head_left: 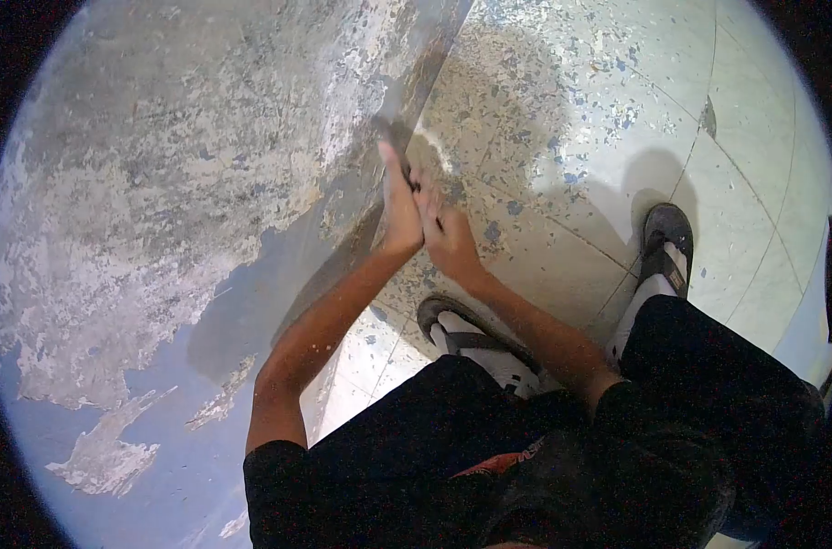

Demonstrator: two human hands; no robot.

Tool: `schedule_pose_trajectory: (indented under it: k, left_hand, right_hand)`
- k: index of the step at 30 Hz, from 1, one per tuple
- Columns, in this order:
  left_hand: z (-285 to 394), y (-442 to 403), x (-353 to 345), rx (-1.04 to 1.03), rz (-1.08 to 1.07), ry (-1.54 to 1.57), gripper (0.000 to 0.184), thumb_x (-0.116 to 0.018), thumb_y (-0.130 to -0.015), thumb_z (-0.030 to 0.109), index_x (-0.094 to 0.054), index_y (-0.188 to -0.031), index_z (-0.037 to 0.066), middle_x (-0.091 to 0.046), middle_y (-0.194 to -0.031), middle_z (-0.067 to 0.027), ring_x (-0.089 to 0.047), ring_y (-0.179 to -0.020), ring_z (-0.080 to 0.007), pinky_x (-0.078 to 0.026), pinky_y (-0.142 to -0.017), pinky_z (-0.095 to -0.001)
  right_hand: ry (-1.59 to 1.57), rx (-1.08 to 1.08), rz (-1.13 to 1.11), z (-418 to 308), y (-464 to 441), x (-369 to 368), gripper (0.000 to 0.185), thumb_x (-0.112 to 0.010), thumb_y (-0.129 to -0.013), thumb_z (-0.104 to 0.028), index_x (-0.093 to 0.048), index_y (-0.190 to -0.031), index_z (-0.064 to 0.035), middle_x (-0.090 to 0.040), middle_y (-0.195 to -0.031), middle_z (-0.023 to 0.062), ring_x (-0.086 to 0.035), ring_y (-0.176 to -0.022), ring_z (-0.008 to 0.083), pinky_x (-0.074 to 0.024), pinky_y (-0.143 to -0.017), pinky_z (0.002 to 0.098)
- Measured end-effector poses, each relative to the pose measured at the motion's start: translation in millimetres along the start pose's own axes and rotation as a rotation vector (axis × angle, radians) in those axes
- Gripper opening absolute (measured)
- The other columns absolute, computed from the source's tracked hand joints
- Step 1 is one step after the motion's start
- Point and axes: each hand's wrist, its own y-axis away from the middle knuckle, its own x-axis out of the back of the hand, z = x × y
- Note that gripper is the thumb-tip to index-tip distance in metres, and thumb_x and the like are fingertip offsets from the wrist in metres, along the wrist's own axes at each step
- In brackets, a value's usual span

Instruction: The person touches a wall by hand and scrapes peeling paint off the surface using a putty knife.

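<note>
A wall (160, 192) with flaking blue paint fills the left of the frame. Near the centre, the left hand (400, 209) has its fingers stretched close together; whether they grip, I can't tell. A dark, blurred tool (390, 131) juts just past their tips, and the right hand (445, 233) curls its fingers around its lower part. Lower centre, the red print (500, 463) is illegible.

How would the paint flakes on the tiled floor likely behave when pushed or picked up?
The paint flakes look small and thin, so they are probably light and would scatter when pushed. Their jagged edges suggest they may be brittle and snap when pinched. Lying flat on the tiled floor, they probably won't roll.
</note>
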Motion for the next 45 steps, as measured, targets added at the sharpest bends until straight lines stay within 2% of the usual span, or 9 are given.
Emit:
schedule_pose_trajectory:
  k: [2, 12, 14, 20, 26, 30, 33, 35, 45]
  left_hand:
    - [-3.1, 13.2, 7.6, -0.029, 0.036, -0.005, 0.059, -0.036, -0.081, 0.070, -0.035, -0.066, 0.013, -0.033, -0.049, 0.0017, -0.030, -0.034, -0.0104, -0.027, -0.033, -0.0217]
    - [-1.0, -0.9, 13.9, 0.011, 0.029, 0.094, 0.062, -0.036, -0.079, 0.072, -0.033, -0.059, 0.014, -0.032, -0.044, 0.0008, -0.029, -0.029, -0.0124, -0.026, -0.028, -0.0241]
    - [0.0, -0.7, 13.3, -0.008, 0.039, 0.077, 0.060, -0.037, -0.081, 0.070, -0.033, -0.059, 0.014, -0.030, -0.043, 0.0014, -0.028, -0.029, -0.0119, -0.025, -0.029, -0.0237]
    - [19.9, -17.9, 5.4, 0.003, -0.014, -0.068, 0.055, -0.039, -0.083, 0.066, -0.032, -0.061, 0.016, -0.027, -0.044, 0.0036, -0.026, -0.032, -0.0099, -0.024, -0.032, -0.0244]
    - [48.0, -81.7, -69.3, -0.217, -0.182, -0.153, 0.055, -0.041, -0.081, 0.068, -0.034, -0.064, 0.017, -0.031, -0.048, 0.0043, -0.029, -0.038, -0.0102, -0.027, -0.037, -0.0249]
    - [36.6, -94.2, -78.7, -0.159, -0.268, -0.036, 0.056, -0.037, -0.083, 0.067, -0.034, -0.070, 0.013, -0.035, -0.053, 0.0012, -0.036, -0.045, -0.0098, -0.034, -0.043, -0.0244]
    - [3.5, -77.0, -65.4, -0.151, -0.179, 0.058, 0.056, -0.034, -0.083, 0.068, -0.033, -0.069, 0.014, -0.036, -0.052, 0.0010, -0.037, -0.045, -0.0102, -0.033, -0.043, -0.0242]
    - [-10.8, -55.7, -52.5, -0.030, 0.017, 0.030, 0.057, -0.032, -0.083, 0.069, -0.032, -0.067, 0.014, -0.036, -0.051, 0.0004, -0.035, -0.041, -0.0107, -0.030, -0.039, -0.0243]
    - [-8.0, 7.6, 11.0, -0.120, 0.065, 0.135, 0.060, -0.034, -0.083, 0.068, -0.034, -0.058, 0.013, -0.029, -0.038, -0.0026, -0.027, -0.024, -0.0160, -0.026, -0.024, -0.0259]
  right_hand:
    - [0.094, -0.269, -0.194, 3.5, 16.4, -2.9, 0.038, -0.047, -0.090, -0.028, -0.055, -0.082, 0.0090, -0.055, -0.069, 0.0293, -0.057, -0.064, 0.0391, -0.0410, -0.055, 0.0425]
    - [0.065, -0.158, -0.149, -3.1, 8.8, -7.3, 0.035, -0.049, -0.089, -0.024, -0.054, -0.080, 0.0098, -0.053, -0.062, 0.0262, -0.056, -0.057, 0.0379, -0.0400, -0.053, 0.0422]
    - [0.017, -0.139, -0.161, 0.1, 4.9, -8.7, 0.029, -0.048, -0.090, -0.017, -0.054, -0.086, 0.0107, -0.051, -0.065, 0.0249, -0.051, -0.058, 0.0200, -0.0397, -0.057, 0.0364]
    - [0.037, -0.019, 0.003, 13.1, -12.7, -26.1, 0.040, -0.046, -0.091, -0.028, -0.054, -0.080, 0.0096, -0.055, -0.062, 0.0221, -0.056, -0.056, 0.0292, -0.0399, -0.053, 0.0402]
    - [0.115, -0.197, 0.098, -24.1, -109.2, 20.4, 0.045, -0.040, -0.093, -0.032, -0.055, -0.084, 0.0095, -0.057, -0.066, 0.0221, -0.054, -0.059, 0.0257, -0.0415, -0.058, 0.0410]
    - [0.038, -0.194, -0.007, -39.5, -115.9, 51.8, 0.048, -0.040, -0.093, -0.035, -0.055, -0.086, 0.0102, -0.056, -0.067, 0.0233, -0.056, -0.064, 0.0289, -0.0416, -0.062, 0.0426]
    - [0.209, -0.313, -0.069, -36.3, -86.8, 61.1, 0.051, -0.038, -0.094, -0.037, -0.053, -0.088, 0.0115, -0.058, -0.072, 0.0183, -0.054, -0.070, 0.0207, -0.0430, -0.068, 0.0357]
    - [0.269, -0.201, -0.044, 3.0, -58.2, 52.0, 0.053, -0.040, -0.092, -0.038, -0.055, -0.079, 0.0111, -0.056, -0.072, 0.0291, -0.057, -0.066, 0.0383, -0.0417, -0.061, 0.0445]
    - [0.000, -0.188, -0.266, 6.1, 13.2, -0.1, 0.044, -0.045, -0.090, -0.031, -0.055, -0.078, 0.0101, -0.056, -0.070, 0.0293, -0.055, -0.062, 0.0415, -0.0429, -0.060, 0.0450]
